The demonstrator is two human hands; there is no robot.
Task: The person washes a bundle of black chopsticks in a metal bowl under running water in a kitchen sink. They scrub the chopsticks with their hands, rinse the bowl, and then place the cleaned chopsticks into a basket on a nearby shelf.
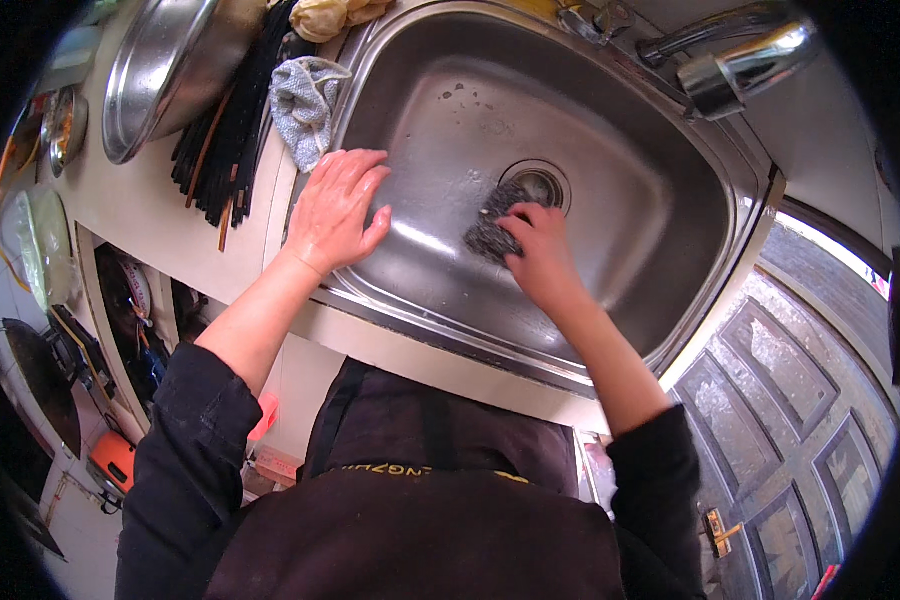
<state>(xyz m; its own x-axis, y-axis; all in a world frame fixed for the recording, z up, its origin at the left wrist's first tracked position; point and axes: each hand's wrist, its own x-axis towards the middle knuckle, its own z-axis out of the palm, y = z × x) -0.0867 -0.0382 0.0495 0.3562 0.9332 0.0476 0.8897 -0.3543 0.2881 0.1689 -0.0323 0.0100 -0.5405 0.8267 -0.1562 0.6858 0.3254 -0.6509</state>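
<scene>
A stainless steel sink (420,135) lies in front of me, with a few dark specks and drops on its floor. My right hand (544,244) is down in the basin, its fingers closed on a dark grey scouring pad (487,232). The pad rests on the sink floor and covers part of the drain (536,180). Wet and bare, my left hand (337,210) is at the sink's left rim, its fingers spread and nothing in it. Just beyond those fingertips a crumpled grey-blue cloth (306,109) lies on the rim.
Over the sink's far right corner reaches a chrome faucet (750,71). On the counter (150,199) at left are a large metal bowl (172,67) and a bundle of black sticks (229,150), likely chopsticks. A panelled door (780,367) stands at right.
</scene>
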